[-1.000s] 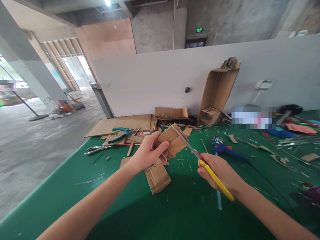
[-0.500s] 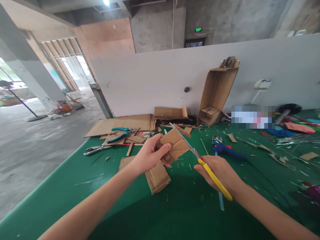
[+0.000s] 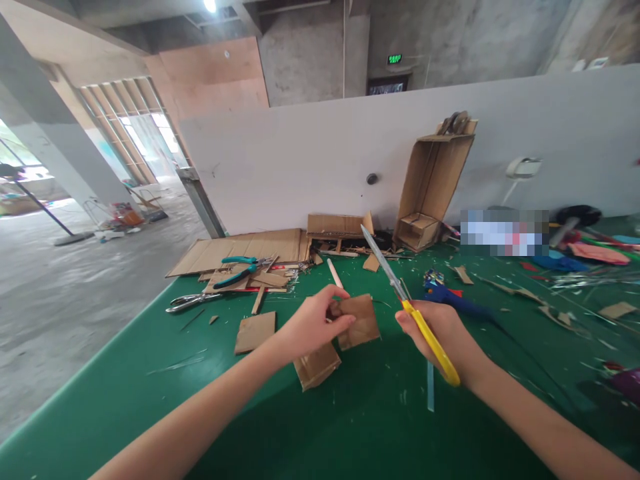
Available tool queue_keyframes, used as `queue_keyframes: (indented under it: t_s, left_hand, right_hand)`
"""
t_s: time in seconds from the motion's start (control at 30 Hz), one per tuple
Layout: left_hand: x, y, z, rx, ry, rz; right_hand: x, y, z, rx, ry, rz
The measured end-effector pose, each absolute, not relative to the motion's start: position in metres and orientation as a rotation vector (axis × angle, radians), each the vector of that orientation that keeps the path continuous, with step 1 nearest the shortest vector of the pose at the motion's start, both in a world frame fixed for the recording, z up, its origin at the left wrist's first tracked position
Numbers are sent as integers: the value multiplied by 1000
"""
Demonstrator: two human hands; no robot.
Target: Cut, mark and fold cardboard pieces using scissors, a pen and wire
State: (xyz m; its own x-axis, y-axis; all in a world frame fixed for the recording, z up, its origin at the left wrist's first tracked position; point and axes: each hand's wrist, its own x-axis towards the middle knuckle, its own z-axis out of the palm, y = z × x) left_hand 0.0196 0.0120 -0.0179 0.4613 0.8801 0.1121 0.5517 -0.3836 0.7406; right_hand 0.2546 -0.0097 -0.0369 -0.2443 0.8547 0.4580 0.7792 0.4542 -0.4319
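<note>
A small brown cardboard piece (image 3: 364,323) is pinched between the thumb and fingers of my left hand (image 3: 316,321). My right hand (image 3: 440,333) grips yellow-handled scissors (image 3: 393,279); their blades point up and to the left, look closed and are apart from the cardboard. Under my left hand lies a folded cardboard piece (image 3: 318,367), partly covered. A flat cardboard square (image 3: 256,332) rests on the green table (image 3: 165,413) to the left of it. Behind my left hand a pale stick (image 3: 336,273) is visible.
Teal-handled pliers (image 3: 239,269) lie on cardboard scraps at the back left, near silver pliers (image 3: 189,302). A tall cardboard box (image 3: 434,183) stands against the white partition (image 3: 300,153). A blue glue gun (image 3: 457,300) lies right of centre, with clutter beyond.
The scissors have come away from the cardboard and their blades have closed. My left hand has lowered and turned the piece. The cardboard square and the pale stick now show more fully.
</note>
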Motion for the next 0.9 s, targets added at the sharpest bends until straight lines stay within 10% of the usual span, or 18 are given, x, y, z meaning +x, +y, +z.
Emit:
queue_keyframes:
  t_s: [0.53, 0.9]
  left_hand:
    - [-18, 7, 21, 2437, 1448, -436]
    - [-18, 13, 20, 2406, 1171, -196]
  right_hand:
    - [261, -5, -42, -1366, -2052, 308]
    - [254, -10, -41, -1269, -2007, 344]
